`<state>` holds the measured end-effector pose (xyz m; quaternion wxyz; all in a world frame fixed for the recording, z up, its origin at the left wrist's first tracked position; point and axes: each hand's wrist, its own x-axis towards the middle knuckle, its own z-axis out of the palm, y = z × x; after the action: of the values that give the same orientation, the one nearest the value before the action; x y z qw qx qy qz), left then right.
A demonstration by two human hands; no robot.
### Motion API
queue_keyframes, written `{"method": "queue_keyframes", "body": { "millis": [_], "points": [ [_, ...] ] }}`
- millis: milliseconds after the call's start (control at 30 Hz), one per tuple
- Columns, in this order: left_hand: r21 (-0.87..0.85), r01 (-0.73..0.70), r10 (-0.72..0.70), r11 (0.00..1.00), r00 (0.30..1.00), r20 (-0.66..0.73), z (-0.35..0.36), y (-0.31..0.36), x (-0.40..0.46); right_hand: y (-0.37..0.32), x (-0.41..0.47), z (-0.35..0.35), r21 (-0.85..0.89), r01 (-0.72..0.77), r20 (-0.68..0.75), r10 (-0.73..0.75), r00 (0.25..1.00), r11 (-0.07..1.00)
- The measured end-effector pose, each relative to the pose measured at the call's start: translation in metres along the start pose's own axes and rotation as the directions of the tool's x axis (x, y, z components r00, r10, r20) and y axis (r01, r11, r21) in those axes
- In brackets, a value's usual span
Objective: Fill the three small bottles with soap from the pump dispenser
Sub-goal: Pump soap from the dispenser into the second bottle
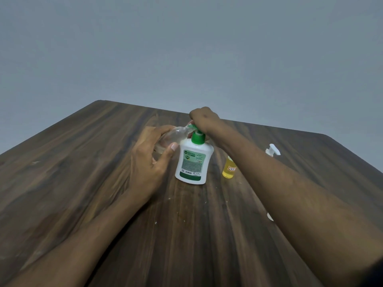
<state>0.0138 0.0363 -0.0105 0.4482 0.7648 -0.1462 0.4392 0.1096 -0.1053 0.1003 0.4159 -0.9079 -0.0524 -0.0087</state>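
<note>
A white pump dispenser with a green pump head stands upright in the middle of the wooden table. My right hand rests on top of the green pump head, fingers curled over it. My left hand grips a clear small bottle, tilted on its side with its mouth at the pump's nozzle. A second small bottle, holding yellow liquid and bearing a label, stands to the right of the dispenser, partly behind my right forearm.
A white pump cap lies on the table at the right, beyond my right forearm. A small white object peeks out beside the same forearm nearer to me. A grey wall rises behind the table's far edge.
</note>
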Motion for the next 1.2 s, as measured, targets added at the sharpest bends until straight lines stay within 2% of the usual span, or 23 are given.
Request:
{"method": "queue_keyframes", "body": {
  "millis": [467, 900, 1067, 1200],
  "points": [
    [-0.017, 0.017, -0.017, 1.0, 0.999, -0.032, 0.004, 0.005, -0.005, -0.004, -0.008, -0.005, 0.032, 0.002, -0.025, -0.001, 1.0, 0.999],
    [-0.021, 0.027, -0.027, 0.999, 0.999, -0.019, 0.006, 0.002, -0.007, -0.006, -0.01, -0.008, -0.045, 0.029, 0.001, -0.029, 1.0, 0.999],
    [-0.014, 0.037, -0.037, 0.999, 0.999, -0.021, 0.007, 0.002, -0.006, -0.005, -0.01, -0.008, -0.016, 0.034, 0.01, -0.033, 0.999, 0.999],
    [-0.021, 0.047, -0.047, 0.999, 0.999, -0.021, 0.007, 0.0, -0.006, -0.006, -0.011, -0.007, -0.08, 0.046, 0.002, -0.046, 0.999, 0.996]
  ]
}}
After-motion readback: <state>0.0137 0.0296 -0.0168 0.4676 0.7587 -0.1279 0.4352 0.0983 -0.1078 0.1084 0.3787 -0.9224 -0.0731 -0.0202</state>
